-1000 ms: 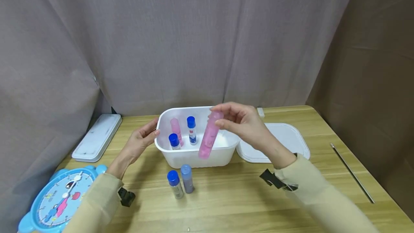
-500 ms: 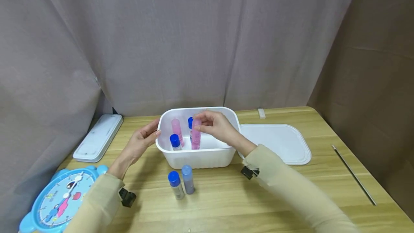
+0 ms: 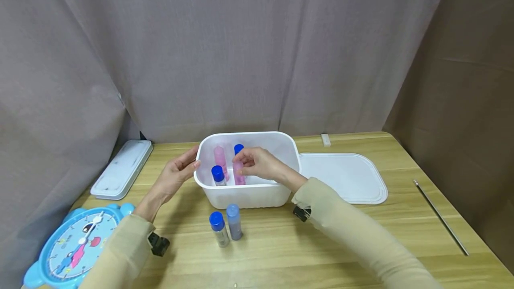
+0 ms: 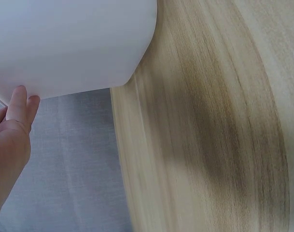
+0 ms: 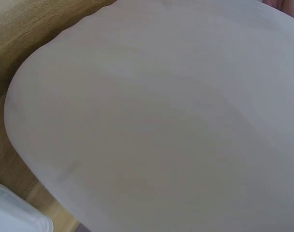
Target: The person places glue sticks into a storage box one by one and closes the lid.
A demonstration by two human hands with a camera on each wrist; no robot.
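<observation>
From the head view, the right hand (image 3: 257,165) reaches down into the white bin (image 3: 249,193), its fingertips pinching the top of a pink tube (image 3: 238,174) that stands upright inside. Just left of that hand stand a blue-capped tube (image 3: 217,175) and another pink tube (image 3: 219,157), with a second blue cap (image 3: 238,148) behind its fingers. The left hand (image 3: 174,176) rests against the bin's left wall, fingers straight and thumb at the rim, steadying rather than gripping. Nearer the person than both hands, two more tubes (image 3: 226,225) stand on the tabletop (image 3: 361,235) just outside the bin. Right of the right hand lies the bin's lid (image 3: 345,177); far left of the left hand are a white case (image 3: 120,169) and a blue clock (image 3: 76,246).

The left wrist view shows the left hand's fingers (image 4: 16,108) straight, tips at the bin's lower edge (image 4: 79,43), with the tabletop beside it.

The right wrist view is nearly filled by the bin's wall (image 5: 161,125); a sliver of pink in the top corner may be the tube, but I can't be sure.

The held tube looks light, stiff and smooth plastic, likely to tip if bumped. A pinch around the cap end suits it.
</observation>
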